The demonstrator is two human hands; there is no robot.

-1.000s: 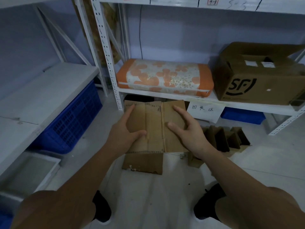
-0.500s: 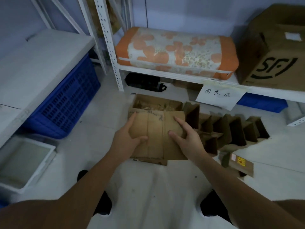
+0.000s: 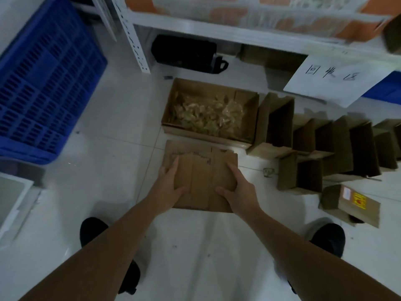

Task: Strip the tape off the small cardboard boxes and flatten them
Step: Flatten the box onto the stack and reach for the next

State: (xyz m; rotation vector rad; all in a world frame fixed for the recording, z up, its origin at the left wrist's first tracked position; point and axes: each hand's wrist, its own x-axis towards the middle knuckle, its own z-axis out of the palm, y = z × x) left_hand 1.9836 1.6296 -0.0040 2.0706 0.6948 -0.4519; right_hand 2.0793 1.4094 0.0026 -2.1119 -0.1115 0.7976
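Now both hands hold the flattened box (image 3: 201, 181) lower than a second ago, down over a second flat sheet (image 3: 186, 148) on the white tiled floor (image 3: 104, 192), where earlier it was lifted in front of the shelf. The left hand (image 3: 168, 186) grips the left edge, fingers straight along the top and thumb pressed across the face; the right hand (image 3: 237, 192) clasps the right edge the same way. The view has tipped downward, so the shelf board now runs along the top.

The cardboard is dull brown, creased into parallel panels, with a ragged torn strip along its far edge. At 12 o'clock from it sits an open carton (image 3: 208, 111) filled with crumpled yellowish tape scraps. At 3 o'clock, a row of small open boxes (image 3: 314, 144) stands on end, and one closed box with a yellow label (image 3: 351, 203) lies nearer. A blue slotted plastic crate (image 3: 43, 83) is at 10 o'clock; a handwritten paper sign (image 3: 338, 81) hangs at 1 o'clock.
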